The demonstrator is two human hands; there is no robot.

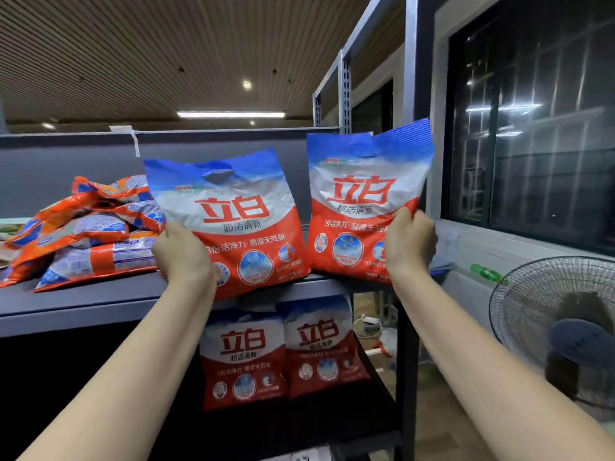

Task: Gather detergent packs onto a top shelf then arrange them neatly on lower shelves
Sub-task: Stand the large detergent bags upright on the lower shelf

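At the front edge of the top shelf (100, 304), toward its right end, I hold two red, white and blue detergent packs upright, one in each hand. My left hand (183, 256) grips the left pack (229, 207) at its lower left side, fingers curled round the edge and behind it, thumb on the printed face; this pack tilts a little to the left and its bottom hangs just over the shelf's front lip. My right hand (410, 242) pinches the right pack (361, 194) at its right edge, about halfway up, with the fingers wrapped over the front and the thumb hidden behind; I cannot tell whether its base rests fully on the shelf or only touches it. The two packs stand just beside each other, nearly touching at their lower corners, each with a handle cut-out near the top. Farther left on the same shelf, well apart from my hands, lies a loose heap of orange and blue packs (86, 227), flat and overlapping, reaching toward the left edge. On the lower shelf (376, 367), directly beneath what I hold, two more packs of the same red and white kind (283, 354) stand upright side by side, touching, close to the right post. Beyond the right end of the rack stands a fan (559, 331) beside a dark window (532, 128).
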